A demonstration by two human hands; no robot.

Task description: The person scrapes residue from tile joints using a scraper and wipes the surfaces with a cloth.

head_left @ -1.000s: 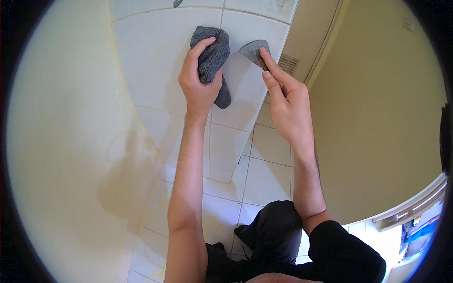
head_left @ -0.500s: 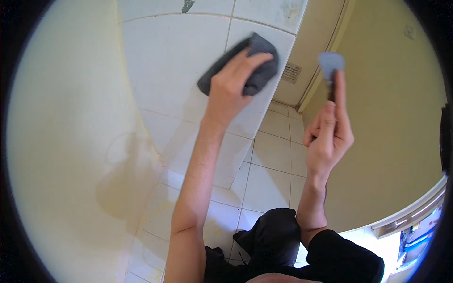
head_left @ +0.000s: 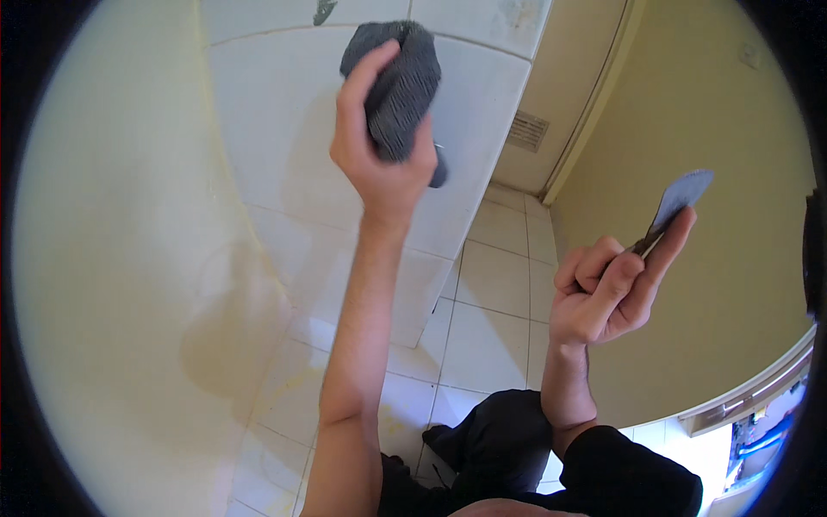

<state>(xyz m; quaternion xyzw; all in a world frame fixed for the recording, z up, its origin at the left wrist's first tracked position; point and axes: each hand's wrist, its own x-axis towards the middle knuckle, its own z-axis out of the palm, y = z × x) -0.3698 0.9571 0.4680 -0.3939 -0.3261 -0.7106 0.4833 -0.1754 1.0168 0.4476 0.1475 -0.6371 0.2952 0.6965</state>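
A bunched dark grey ribbed cloth [head_left: 405, 99] is gripped in my left hand [head_left: 375, 172], thumb and fingers closed around its two sides. It is up against or just in front of the white tiled surface [head_left: 276, 121]; whether it touches cannot be told. On the right, my right hand [head_left: 594, 297] is closed around a small scraper [head_left: 682, 196] with a flat pale metal blade. One finger lies stretched along the scraper toward the blade, which points up and to the right. Most of the scraper's handle is hidden in my fingers.
A dark patch [head_left: 324, 11] marks the upper tiles. To the left curves a cream wall [head_left: 112, 258], and a yellowish wall [head_left: 706, 319] is on the right. Beyond the tiled corner stand a door with a vent [head_left: 527, 131] and a white tiled floor [head_left: 484, 340].
My left hand has moved left and up with the cloth, turning it more upright. My right hand has lowered slightly, and the scraper has swung to the right and tilted.
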